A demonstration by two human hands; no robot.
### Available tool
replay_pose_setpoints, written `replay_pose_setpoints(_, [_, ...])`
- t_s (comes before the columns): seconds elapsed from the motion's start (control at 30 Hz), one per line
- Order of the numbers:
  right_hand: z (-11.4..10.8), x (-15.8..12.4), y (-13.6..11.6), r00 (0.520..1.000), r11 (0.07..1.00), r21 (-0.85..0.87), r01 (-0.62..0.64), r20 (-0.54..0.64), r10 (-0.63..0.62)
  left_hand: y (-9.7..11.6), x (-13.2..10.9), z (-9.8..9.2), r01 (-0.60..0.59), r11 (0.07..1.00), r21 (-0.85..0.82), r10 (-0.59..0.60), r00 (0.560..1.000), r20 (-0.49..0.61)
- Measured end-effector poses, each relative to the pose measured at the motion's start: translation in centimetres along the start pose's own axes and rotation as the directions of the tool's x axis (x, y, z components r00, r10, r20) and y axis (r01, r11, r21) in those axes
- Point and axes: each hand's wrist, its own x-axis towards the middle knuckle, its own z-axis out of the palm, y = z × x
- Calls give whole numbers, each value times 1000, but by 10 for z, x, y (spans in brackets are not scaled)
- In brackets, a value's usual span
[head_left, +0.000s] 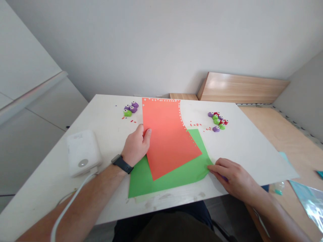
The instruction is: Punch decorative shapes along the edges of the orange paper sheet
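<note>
A red-orange paper sheet with small holes punched along its top and right edges lies across a green paper sheet on the white table. My left hand, with a dark watch on its wrist, grips the red sheet's left edge, thumb on top. My right hand pinches the green sheet's right corner, and something purple shows under its fingers.
A group of small purple and green punches sits at the back left, and several purple, green and red punches at the back right, with red paper bits around them. A white box with a cable stands at the left.
</note>
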Motion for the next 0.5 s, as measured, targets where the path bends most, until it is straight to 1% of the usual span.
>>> replay_pose_setpoints(0.2, [5, 2, 12, 998, 997, -48, -56, -36, 54, -2, -1, 2, -16, 1000, -8, 16, 1000, -14])
replay_pose_setpoints(0.3, [4, 3, 11, 998, 997, -39, -67, -18, 66, -2, -1, 2, -16, 1000, -16, 16, 1000, -14])
replay_pose_setpoints(0.5, [3, 5, 5, 988, 986, -71, -154, 7, 155, -1, 0, 1, -2, 1000, -12, 2, 1000, -9])
